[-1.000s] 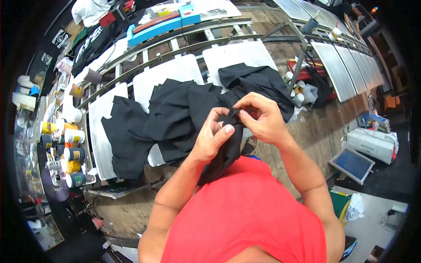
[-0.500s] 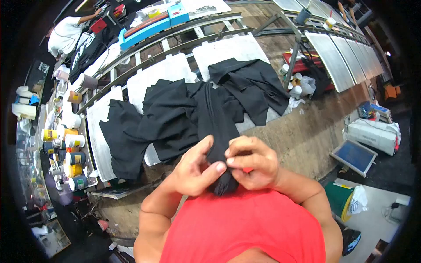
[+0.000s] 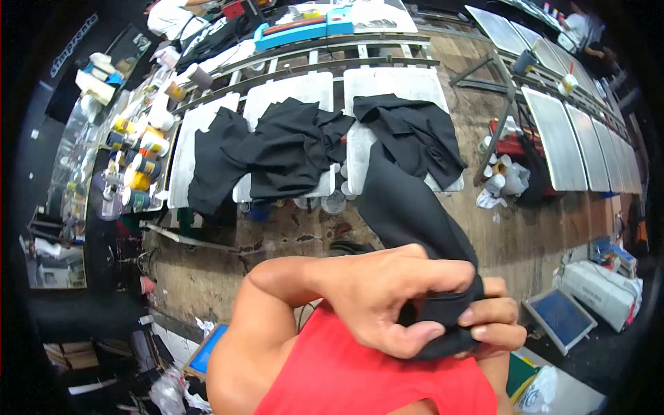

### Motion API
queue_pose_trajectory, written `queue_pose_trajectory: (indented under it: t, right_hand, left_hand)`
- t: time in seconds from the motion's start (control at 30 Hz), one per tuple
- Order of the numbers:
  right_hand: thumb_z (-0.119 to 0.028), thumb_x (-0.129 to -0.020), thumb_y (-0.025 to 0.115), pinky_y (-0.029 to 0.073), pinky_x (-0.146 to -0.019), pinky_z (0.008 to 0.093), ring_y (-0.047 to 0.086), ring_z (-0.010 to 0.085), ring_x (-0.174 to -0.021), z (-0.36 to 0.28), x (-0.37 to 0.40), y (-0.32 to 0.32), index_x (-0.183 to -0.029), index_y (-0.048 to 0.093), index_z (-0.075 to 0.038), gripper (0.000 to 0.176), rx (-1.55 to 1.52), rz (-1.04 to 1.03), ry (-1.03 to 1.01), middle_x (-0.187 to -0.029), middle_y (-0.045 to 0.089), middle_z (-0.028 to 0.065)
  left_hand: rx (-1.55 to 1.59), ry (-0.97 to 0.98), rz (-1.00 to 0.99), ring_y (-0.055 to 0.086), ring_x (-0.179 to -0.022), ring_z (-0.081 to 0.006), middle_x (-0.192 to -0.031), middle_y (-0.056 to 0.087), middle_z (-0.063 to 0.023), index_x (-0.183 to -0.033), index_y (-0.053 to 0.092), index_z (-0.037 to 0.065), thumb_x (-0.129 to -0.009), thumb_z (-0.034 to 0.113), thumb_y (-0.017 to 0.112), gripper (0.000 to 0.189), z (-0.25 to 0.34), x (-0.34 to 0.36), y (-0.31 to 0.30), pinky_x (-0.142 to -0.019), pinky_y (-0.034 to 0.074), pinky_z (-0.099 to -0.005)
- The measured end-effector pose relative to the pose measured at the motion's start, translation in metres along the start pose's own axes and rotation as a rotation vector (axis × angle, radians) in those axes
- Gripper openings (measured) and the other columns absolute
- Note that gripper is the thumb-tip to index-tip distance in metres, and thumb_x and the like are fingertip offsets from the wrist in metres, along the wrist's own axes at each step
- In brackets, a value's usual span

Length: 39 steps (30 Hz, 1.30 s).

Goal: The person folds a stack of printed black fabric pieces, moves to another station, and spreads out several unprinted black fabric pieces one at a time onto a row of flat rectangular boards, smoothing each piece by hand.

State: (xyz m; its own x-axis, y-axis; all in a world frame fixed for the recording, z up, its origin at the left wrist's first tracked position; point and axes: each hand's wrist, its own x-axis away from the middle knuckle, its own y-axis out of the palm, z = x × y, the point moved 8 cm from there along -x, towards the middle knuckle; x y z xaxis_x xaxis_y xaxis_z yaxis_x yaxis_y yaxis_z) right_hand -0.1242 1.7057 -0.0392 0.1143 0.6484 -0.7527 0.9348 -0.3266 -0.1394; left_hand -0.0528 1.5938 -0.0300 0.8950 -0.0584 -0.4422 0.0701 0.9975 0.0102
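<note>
A long folded piece of black fabric (image 3: 413, 207) hangs out in front of my red shirt, its near end bunched between both hands. My left hand (image 3: 391, 294) is closed on that end, fingers bent over its top edge and thumb below. On the other side, my right hand (image 3: 494, 317) grips the same bunched end, with its fingertips showing and the palm hidden behind the cloth. Beyond it, more black fabric pieces lie crumpled on pale boards: one heap (image 3: 287, 149) left of centre, another (image 3: 415, 135) to the right.
Pale boards (image 3: 360, 162) sit on a metal frame over a wooden floor (image 3: 290, 242). Jars and tubs (image 3: 142, 162) crowd the left side. A blue machine (image 3: 304, 31) stands at the back. A framed screen (image 3: 560, 321) lies at right. Other people (image 3: 169, 17) are at the far edges.
The fabric in my hands has swung right, away from the heaps. My left hand has crossed rightward and wrapped over its near end. The view has shifted too.
</note>
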Motion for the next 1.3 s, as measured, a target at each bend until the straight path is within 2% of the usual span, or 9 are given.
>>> queue_pose_trajectory:
  t: [0.33, 0.4, 0.43, 0.7, 0.77, 0.9, 1.07, 1.2, 1.3]
  right_hand:
    - [-0.014, -0.082, 0.067, 0.049, -0.075, 0.0367, 0.053, 0.0194, -0.082, -0.051, 0.073, -0.091, -0.113, 0.042, -0.016, 0.040, 0.458, 0.099, 0.102, -0.096, 0.050, 0.0049]
    - [-0.016, -0.084, 0.066, 0.049, -0.084, 0.0363, 0.056, 0.0205, -0.096, -0.032, 0.098, -0.109, -0.131, 0.043, -0.010, 0.052, 0.078, 0.431, 0.404, -0.110, 0.056, 0.0077]
    - [-0.029, -0.067, 0.086, 0.045, -0.094, 0.0352, 0.058, 0.0264, -0.108, -0.026, 0.109, -0.116, -0.143, 0.032, 0.000, 0.097, 0.272, 0.417, 0.602, -0.130, 0.053, 0.0155]
    - [-0.019, -0.063, 0.075, 0.043, -0.064, 0.0281, 0.059, 0.0201, -0.068, 0.010, 0.079, -0.111, -0.084, 0.062, -0.001, 0.030, 0.421, 0.215, 0.780, -0.075, 0.059, 0.0076]
    - [-0.037, -0.065, 0.073, 0.038, -0.060, 0.0270, 0.051, 0.0190, -0.061, 0.030, 0.071, -0.101, -0.069, 0.057, -0.004, 0.037, 0.155, 0.285, 0.737, -0.069, 0.051, 0.0060]
    - [-0.026, -0.078, 0.073, 0.040, -0.083, 0.0299, 0.051, 0.0158, -0.083, 0.064, 0.122, -0.162, -0.097, 0.056, -0.001, 0.036, 0.197, 0.299, 0.587, -0.091, 0.051, 0.0062]
    - [-0.014, -0.083, 0.072, 0.043, -0.080, 0.0269, 0.051, 0.0138, -0.088, 0.077, 0.161, -0.184, -0.114, 0.051, -0.002, 0.040, 0.273, 0.517, 0.792, -0.101, 0.049, 0.0030]
    - [-0.009, -0.083, 0.071, 0.043, -0.075, 0.0260, 0.051, 0.0128, -0.082, 0.094, 0.161, -0.166, -0.120, 0.051, -0.002, 0.042, 0.294, 0.540, 0.876, -0.102, 0.053, 0.0038]
    - [-0.005, -0.082, 0.069, 0.040, -0.078, 0.0256, 0.049, 0.0134, -0.087, 0.095, 0.145, -0.146, -0.108, 0.055, -0.001, 0.030, 0.365, 0.680, 1.001, -0.098, 0.051, 0.0027]
  left_hand:
    - [0.027, -0.049, -0.010, 0.051, -0.055, -0.0221, -0.066, 0.052, -0.0108, -0.092, 0.046, -0.003, -0.079, 0.017, 0.060, 0.027, -0.059, -0.078, 0.107, -0.051, 0.042, -0.0315]
    - [0.053, 0.066, 0.033, 0.049, -0.054, -0.0227, -0.066, 0.052, -0.0098, -0.092, 0.046, -0.001, -0.078, 0.017, 0.061, 0.027, -0.063, -0.087, 0.112, -0.050, 0.042, -0.0318]
    - [0.090, 0.007, -0.020, 0.050, -0.052, -0.0231, -0.065, 0.054, -0.0094, -0.094, 0.047, 0.001, -0.078, 0.014, 0.061, 0.025, -0.072, -0.088, 0.119, -0.049, 0.041, -0.0325]
    - [0.071, -0.133, -0.164, 0.059, -0.057, -0.0258, -0.067, 0.059, -0.0115, -0.094, 0.051, 0.002, -0.081, 0.010, 0.061, 0.019, -0.084, -0.076, 0.092, -0.052, 0.043, -0.0341]
    - [0.046, -0.089, -0.110, 0.061, -0.061, -0.0246, -0.071, 0.061, -0.0113, -0.095, 0.054, 0.002, -0.082, 0.011, 0.061, 0.017, -0.086, -0.063, 0.055, -0.055, 0.045, -0.0332]
    - [-0.537, -0.258, 0.396, 0.066, -0.082, -0.0204, -0.092, 0.067, -0.0111, -0.101, 0.065, 0.005, -0.084, 0.017, 0.063, 0.021, -0.136, 0.004, -0.135, -0.072, 0.053, -0.0331]
    - [-1.481, -0.853, 0.922, 0.050, -0.117, -0.0369, -0.132, 0.050, -0.0136, -0.136, 0.045, 0.016, -0.070, 0.033, 0.079, 0.076, -0.220, 0.206, -0.375, -0.096, 0.044, -0.0460]
    - [-1.304, -1.184, 0.354, 0.061, -0.099, -0.0314, -0.105, 0.062, -0.0111, -0.102, 0.066, 0.013, -0.079, 0.023, 0.070, 0.025, -0.283, 0.255, -0.381, -0.086, 0.046, -0.0496]
    - [-1.273, -0.787, 0.719, 0.063, -0.093, -0.0331, -0.093, 0.063, -0.0162, -0.094, 0.065, 0.008, -0.081, 0.012, 0.065, 0.014, -0.178, 0.236, -0.399, -0.079, 0.049, -0.0432]
